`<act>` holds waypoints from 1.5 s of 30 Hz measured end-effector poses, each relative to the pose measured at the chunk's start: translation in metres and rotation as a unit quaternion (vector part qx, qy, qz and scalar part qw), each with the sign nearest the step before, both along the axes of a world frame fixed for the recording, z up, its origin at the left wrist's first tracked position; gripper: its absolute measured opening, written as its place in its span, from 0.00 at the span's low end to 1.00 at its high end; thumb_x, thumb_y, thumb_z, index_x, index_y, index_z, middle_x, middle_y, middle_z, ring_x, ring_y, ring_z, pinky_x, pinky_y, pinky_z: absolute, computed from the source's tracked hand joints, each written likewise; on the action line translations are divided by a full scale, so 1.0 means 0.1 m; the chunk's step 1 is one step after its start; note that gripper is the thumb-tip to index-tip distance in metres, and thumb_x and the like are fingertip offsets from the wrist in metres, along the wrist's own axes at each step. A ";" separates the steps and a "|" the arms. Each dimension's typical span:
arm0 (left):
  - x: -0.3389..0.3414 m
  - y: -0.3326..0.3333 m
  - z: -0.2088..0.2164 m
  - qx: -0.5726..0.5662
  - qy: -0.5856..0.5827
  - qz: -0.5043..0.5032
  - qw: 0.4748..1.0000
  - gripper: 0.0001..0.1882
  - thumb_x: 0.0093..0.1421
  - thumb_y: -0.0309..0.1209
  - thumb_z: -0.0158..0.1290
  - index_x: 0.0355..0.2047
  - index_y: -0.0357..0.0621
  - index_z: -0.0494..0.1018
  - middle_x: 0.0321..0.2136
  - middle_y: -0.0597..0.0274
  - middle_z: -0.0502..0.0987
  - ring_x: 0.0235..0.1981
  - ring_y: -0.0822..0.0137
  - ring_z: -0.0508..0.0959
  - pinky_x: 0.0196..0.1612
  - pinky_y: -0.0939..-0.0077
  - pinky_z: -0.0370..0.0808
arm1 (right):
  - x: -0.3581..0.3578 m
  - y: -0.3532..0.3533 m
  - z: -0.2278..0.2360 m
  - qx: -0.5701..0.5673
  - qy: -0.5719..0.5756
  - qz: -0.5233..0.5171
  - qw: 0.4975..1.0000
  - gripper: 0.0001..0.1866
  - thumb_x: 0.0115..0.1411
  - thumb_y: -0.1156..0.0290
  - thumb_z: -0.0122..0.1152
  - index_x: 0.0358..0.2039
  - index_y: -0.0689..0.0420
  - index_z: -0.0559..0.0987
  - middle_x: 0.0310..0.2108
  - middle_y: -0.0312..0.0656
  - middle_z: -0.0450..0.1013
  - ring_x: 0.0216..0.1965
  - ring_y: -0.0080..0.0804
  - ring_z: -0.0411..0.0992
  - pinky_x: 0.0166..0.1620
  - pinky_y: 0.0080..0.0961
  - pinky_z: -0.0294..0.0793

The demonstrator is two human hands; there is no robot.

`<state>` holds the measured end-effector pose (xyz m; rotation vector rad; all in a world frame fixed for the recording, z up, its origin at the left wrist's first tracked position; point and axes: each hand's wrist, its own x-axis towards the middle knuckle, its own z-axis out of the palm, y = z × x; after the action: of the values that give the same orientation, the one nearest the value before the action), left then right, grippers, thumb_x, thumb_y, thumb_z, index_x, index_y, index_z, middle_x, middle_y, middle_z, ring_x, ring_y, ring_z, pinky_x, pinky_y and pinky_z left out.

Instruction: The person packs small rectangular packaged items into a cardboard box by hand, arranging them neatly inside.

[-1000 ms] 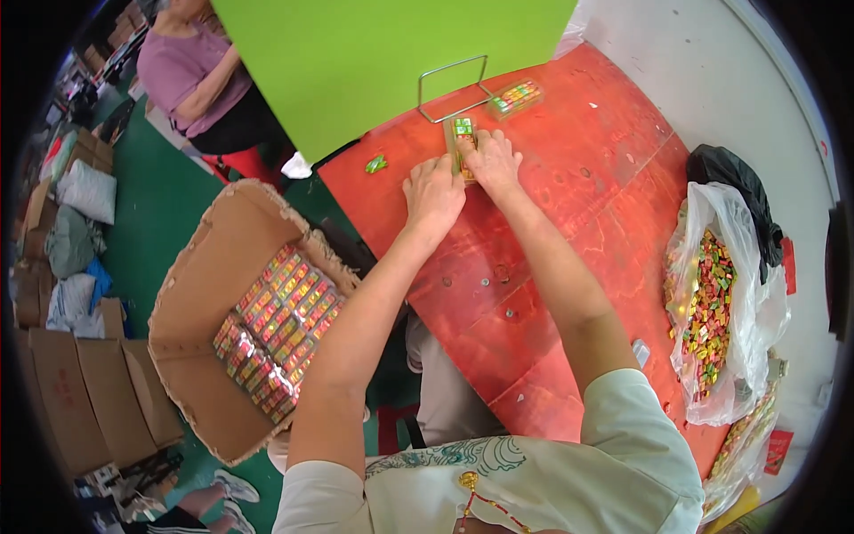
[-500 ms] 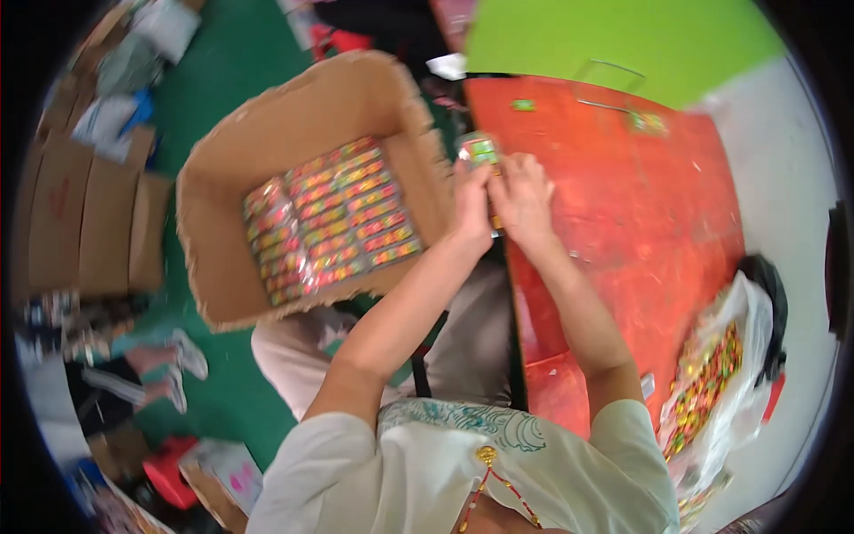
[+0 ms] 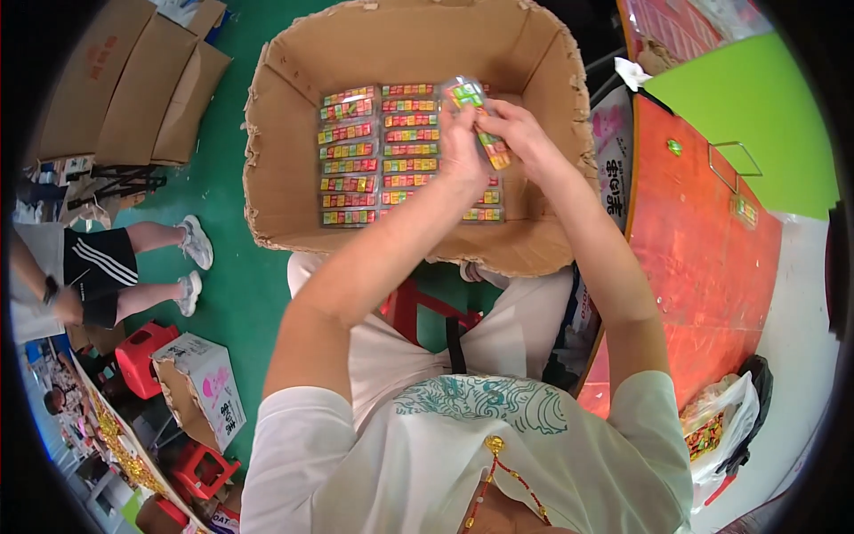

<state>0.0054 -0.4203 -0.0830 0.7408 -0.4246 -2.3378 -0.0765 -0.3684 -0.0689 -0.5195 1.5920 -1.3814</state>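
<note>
Over the open cardboard box [image 3: 409, 53], my left hand [image 3: 461, 147] and my right hand [image 3: 523, 135] both grip one clear plastic pack [image 3: 468, 93] filled with small red, yellow and green pieces. The pack is tilted, its upper end poking out past my fingers. Below, similar packs [image 3: 349, 185] lie in columns on the bottom of the box, each with a row of coloured pieces. My hands and forearms hide part of the right-hand column.
At right stands a red-topped table [image 3: 703, 267] with a green board [image 3: 756, 111], a wire handle [image 3: 735, 165] and a plastic bag of small coloured pieces [image 3: 704, 436]. Another person's legs [image 3: 151, 262], red stools [image 3: 203, 470] and cartons [image 3: 169, 89] are at left.
My hands, gripping the pack, have gone from the table's edge to over the box. My view has swung left, so the box now sits in front of me.
</note>
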 end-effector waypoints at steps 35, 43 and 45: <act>0.91 -1.45 -1.55 -0.542 -0.401 -0.476 0.564 0.19 0.51 0.24 0.42 0.45 0.37 0.69 0.46 0.41 0.71 0.50 0.45 0.70 0.52 0.58 0.67 | 0.50 -1.10 -2.50 0.285 0.245 0.482 0.792 0.17 0.51 0.73 0.50 0.41 0.64 0.75 0.42 0.50 0.74 0.45 0.50 0.71 0.50 0.48 0.66; 0.86 -1.42 -1.55 -0.529 -0.411 -0.502 0.547 0.23 0.53 0.25 0.42 0.52 0.39 0.64 0.48 0.40 0.70 0.51 0.46 0.70 0.53 0.59 0.67 | 0.47 -0.89 -2.50 0.118 0.281 0.369 0.878 0.20 0.47 0.75 0.52 0.44 0.61 0.74 0.41 0.53 0.73 0.46 0.51 0.70 0.49 0.37 0.69; 0.85 -1.40 -1.51 -0.530 -0.412 -0.499 0.547 0.25 0.55 0.26 0.42 0.56 0.39 0.62 0.50 0.39 0.69 0.52 0.46 0.69 0.55 0.60 0.66 | 0.46 -0.88 -2.42 0.131 0.256 0.318 0.903 0.19 0.47 0.76 0.52 0.42 0.62 0.75 0.39 0.53 0.73 0.45 0.52 0.70 0.49 0.38 0.69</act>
<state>0.0902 -0.5603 -0.2344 0.9681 -2.9818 -1.5921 -0.0305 -0.4561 -0.3105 -1.1818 1.7500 -0.5438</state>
